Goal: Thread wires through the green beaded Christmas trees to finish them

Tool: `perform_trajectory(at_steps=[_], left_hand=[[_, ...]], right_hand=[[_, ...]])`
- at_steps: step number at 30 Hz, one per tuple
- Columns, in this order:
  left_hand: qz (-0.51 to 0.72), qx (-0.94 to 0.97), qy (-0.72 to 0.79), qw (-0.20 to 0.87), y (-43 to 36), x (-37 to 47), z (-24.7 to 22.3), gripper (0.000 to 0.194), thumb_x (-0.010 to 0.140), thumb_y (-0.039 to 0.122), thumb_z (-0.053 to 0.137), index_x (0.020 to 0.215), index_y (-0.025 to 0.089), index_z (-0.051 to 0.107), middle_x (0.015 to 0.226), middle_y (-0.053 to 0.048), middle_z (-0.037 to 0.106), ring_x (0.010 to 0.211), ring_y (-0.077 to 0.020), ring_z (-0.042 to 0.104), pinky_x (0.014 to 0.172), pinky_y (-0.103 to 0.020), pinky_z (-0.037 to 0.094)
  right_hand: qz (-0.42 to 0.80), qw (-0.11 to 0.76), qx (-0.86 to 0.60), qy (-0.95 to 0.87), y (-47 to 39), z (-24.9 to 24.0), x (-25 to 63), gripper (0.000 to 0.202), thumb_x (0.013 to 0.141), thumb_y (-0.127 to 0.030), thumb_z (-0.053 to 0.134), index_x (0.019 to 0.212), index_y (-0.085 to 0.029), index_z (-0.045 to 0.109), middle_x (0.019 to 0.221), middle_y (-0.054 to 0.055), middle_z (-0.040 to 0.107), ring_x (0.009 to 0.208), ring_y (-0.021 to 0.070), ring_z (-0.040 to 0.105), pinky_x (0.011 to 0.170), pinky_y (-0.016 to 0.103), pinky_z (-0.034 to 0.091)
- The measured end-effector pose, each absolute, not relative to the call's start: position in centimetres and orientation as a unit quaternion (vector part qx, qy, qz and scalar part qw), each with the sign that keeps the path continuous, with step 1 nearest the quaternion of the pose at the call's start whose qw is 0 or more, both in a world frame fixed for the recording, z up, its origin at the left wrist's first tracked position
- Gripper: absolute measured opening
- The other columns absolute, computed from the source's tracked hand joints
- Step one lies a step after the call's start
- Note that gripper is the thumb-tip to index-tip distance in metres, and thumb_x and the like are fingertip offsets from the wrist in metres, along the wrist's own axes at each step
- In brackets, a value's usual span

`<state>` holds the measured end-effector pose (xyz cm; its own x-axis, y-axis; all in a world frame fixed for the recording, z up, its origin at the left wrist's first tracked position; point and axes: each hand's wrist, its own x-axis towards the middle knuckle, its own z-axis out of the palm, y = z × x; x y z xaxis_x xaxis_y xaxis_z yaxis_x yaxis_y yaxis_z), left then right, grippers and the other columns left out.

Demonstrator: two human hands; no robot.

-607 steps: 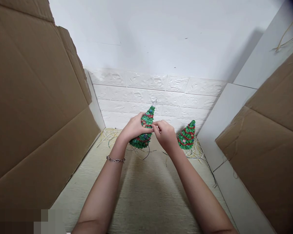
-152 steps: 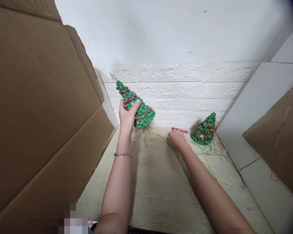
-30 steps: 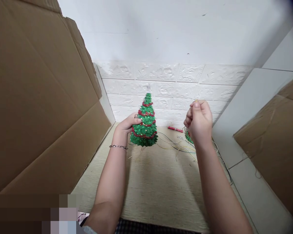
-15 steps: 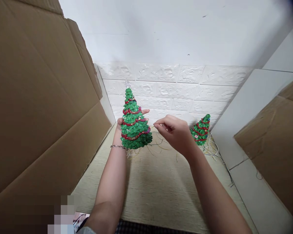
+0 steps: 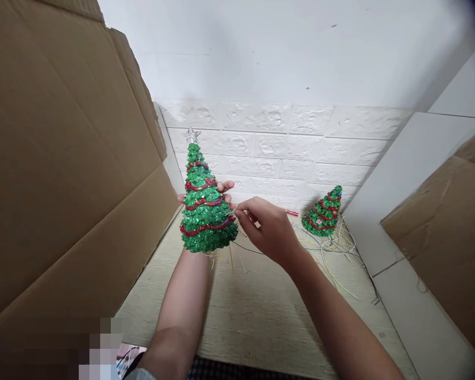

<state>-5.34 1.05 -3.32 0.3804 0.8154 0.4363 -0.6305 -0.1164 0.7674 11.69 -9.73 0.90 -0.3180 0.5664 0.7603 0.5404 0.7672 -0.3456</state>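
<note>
A glittery green toy Christmas tree [image 5: 206, 211] with red garlands and a clear star on top stands nearly upright above the table. My left hand [image 5: 226, 189] is closed on it from behind; most of the palm is hidden by the branches. Thin wires [image 5: 231, 257] hang out under its base. At the tree's lower right side, my right hand [image 5: 265, 221] pinches a thin yellow wire [image 5: 231, 214] between thumb and forefinger, its end touching the branches.
A second, smaller green tree [image 5: 322, 214] stands at the back right, beside a tangle of yellow, white and dark wires [image 5: 340, 243]. A red stick-like thing [image 5: 292, 213] lies behind my right hand. Cardboard walls [image 5: 71, 158] and a white brick-patterned wall [image 5: 273, 142] enclose the table [image 5: 253, 311].
The tree has moved a little left and turned, so its star now shows face-on. My right hand has moved left with the wire, up to the branches.
</note>
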Motion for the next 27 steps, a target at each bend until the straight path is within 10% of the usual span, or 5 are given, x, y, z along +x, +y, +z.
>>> perform_trajectory(at_steps=[17,27], left_hand=[[0.463,0.541,0.112,0.693,0.0,-4.2,-1.6,0.082,0.044,0.066,0.069,0.107,0.015,0.059,0.096,-0.012,0.066,0.087,-0.0286,0.063,0.071,-0.039,0.052],[0.47,0.629,0.239,0.571,1.4,-3.0,0.6,0.039,0.057,0.031,0.077,0.089,0.012,0.064,0.084,-0.009,0.069,0.071,-0.019,0.064,0.066,-0.031,0.051]], right_hand=[[-0.045,0.532,-0.369,-0.761,-10.0,1.9,12.7,0.011,0.08,-0.016,0.05,0.071,-0.018,0.056,0.061,-0.003,0.051,0.053,0.0076,0.04,0.055,0.023,0.034],[0.029,0.524,-0.48,-0.703,-6.8,0.9,15.4,0.015,0.079,-0.025,0.048,0.068,-0.018,0.055,0.067,0.001,0.058,0.06,0.0117,0.047,0.061,0.026,0.035]])
